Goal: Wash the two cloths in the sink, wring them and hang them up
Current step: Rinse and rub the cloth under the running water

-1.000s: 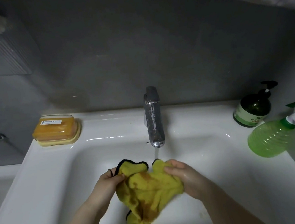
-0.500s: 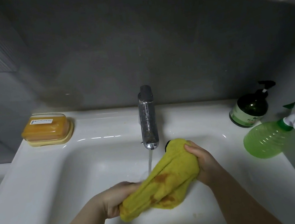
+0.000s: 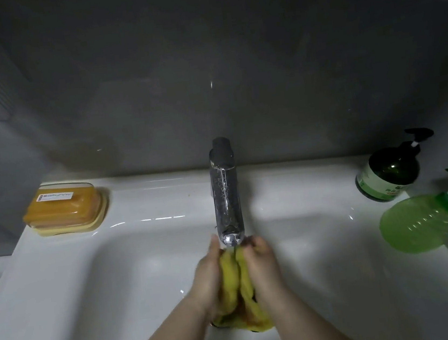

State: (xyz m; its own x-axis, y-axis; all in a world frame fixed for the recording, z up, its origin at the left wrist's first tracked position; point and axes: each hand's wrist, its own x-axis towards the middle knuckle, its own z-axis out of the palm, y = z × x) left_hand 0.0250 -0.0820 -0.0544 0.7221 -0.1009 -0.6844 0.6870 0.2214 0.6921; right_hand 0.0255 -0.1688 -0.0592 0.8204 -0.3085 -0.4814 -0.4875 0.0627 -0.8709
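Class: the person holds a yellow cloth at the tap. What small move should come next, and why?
Probably rub the bunched yellow cloth between the left hand and right hand: both hold it below the chrome tap spout, and brownish stains show at its lower end.

Fluffy yellow cloth [image 3: 237, 278], glossy white ceramic sink [image 3: 94, 273], shiny chrome tap [image 3: 226, 197].

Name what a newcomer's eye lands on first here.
The yellow cloth stands out first, bunched between the left hand and right hand in the white sink, just below the chrome tap. Next come the orange soap box on the rim's back left and the bright green spray bottle at the right, near a dark pump bottle.
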